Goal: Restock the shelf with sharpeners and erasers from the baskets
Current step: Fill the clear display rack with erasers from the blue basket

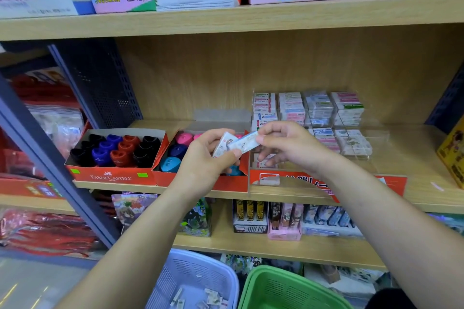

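Observation:
My left hand (203,155) grips a small stack of wrapped erasers (224,144) in front of the middle shelf. My right hand (288,145) pinches one wrapped eraser (247,144) by its end, touching the stack. Behind the hands, stacked erasers (324,114) fill a clear display case with a red front (301,180). A red Faber-Castell box (113,177) holds black, blue and red sharpeners (118,149). A second red box (200,180) holds pink and blue sharpeners (175,150). Below, a pale blue basket (175,271) holds several erasers (211,296); beside it stands a green basket (276,283).
The wooden shelf (426,198) has bare room right of the eraser case, up to a yellow box (452,155). A dark perforated divider (100,83) bounds the shelf on the left. Boxes of stationery sit on the shelves above and below.

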